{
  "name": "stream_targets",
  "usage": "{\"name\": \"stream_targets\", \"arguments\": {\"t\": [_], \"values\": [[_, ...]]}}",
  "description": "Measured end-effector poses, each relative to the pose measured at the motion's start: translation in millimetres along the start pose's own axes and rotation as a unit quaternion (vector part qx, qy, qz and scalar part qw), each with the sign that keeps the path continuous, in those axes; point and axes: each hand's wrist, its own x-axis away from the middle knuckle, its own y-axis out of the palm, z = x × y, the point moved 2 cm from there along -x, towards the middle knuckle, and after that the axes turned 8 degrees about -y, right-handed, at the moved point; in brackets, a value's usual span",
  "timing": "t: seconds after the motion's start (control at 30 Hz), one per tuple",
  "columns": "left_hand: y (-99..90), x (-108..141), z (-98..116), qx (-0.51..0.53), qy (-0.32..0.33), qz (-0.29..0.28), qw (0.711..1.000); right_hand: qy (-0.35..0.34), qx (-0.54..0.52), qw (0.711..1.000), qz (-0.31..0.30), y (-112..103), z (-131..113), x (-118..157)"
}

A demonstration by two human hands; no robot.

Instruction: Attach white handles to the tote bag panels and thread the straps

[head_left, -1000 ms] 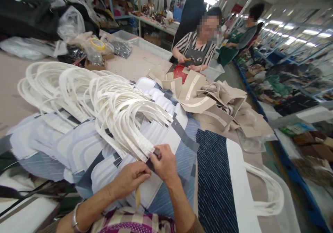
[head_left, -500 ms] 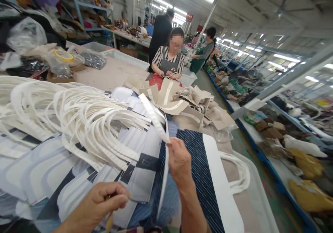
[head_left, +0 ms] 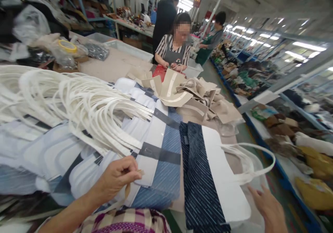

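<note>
My left hand [head_left: 121,177] is closed in a pinch on a thin tan strip [head_left: 127,191], over the lower part of the blue and white panels [head_left: 169,156]. To the right, my right hand [head_left: 265,200] has its fingers apart and holds nothing; it is just beside a dark blue striped piece [head_left: 197,177] with a white band [head_left: 221,170]. A white strap loop [head_left: 270,156] sticks out from that band's right side. Many white strap loops [head_left: 85,104] are heaped on the panels at the left.
Beige pieces [head_left: 177,87] with white strips lie heaped behind the panels. A person in a striped shirt [head_left: 173,49] works across the table. Yellow tape [head_left: 67,46] and plastic bags stand at the back left. Loaded blue racks [head_left: 286,188] run along the right.
My right hand has let go of the white strap and moved right, past the dark striped piece. The strap now lies at that piece's right side. My left hand moved slightly right and up.
</note>
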Motion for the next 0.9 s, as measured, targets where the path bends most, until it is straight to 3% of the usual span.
{"name": "stream_targets", "arguments": {"t": [0.07, 0.13, 0.17, 0.23, 0.3, 0.37, 0.43, 0.5, 0.57, 0.7, 0.9], "values": [[3.2, 0, 3, -0.018, 0.017, 0.008, 1.000, 0.015, 0.023, 1.000, 0.005, 10, 0, 11], [6.4, 0, 3, -0.048, 0.036, 0.007, 0.998, -0.012, -0.076, 0.997, -0.021, 22, -34, 44], [7.9, 1, 3, -0.063, 0.050, 0.003, 0.997, -0.049, -0.161, 0.984, -0.064, 29, -62, 67], [10.5, 2, 1, -0.093, 0.082, -0.009, 0.992, -0.154, -0.288, 0.931, -0.165, 42, -128, 122], [12.1, 2, 1, -0.124, 0.111, -0.019, 0.986, -0.304, -0.336, 0.855, -0.253, 51, -194, 174], [12.7, 2, 2, -0.145, 0.140, -0.023, 0.979, -0.429, -0.355, 0.781, -0.284, 55, -243, 214], [12.0, 2, 3, -0.155, 0.163, -0.023, 0.974, -0.509, -0.363, 0.727, -0.284, 56, -271, 236], [9.9, 2, 3, -0.155, 0.174, -0.022, 0.972, -0.549, -0.364, 0.701, -0.272, 58, -283, 245], [6.7, 4, 0, -0.157, 0.169, -0.022, 0.973, -0.563, -0.362, 0.696, -0.260, 61, -287, 247], [-2.7, 11, -6, -0.175, 0.139, -0.016, 0.975, -0.551, -0.366, 0.709, -0.243, 70, -290, 248], [-14.0, 11, -11, -0.174, 0.016, 0.006, 0.985, -0.533, -0.352, 0.730, -0.242, 75, -300, 250]]}}
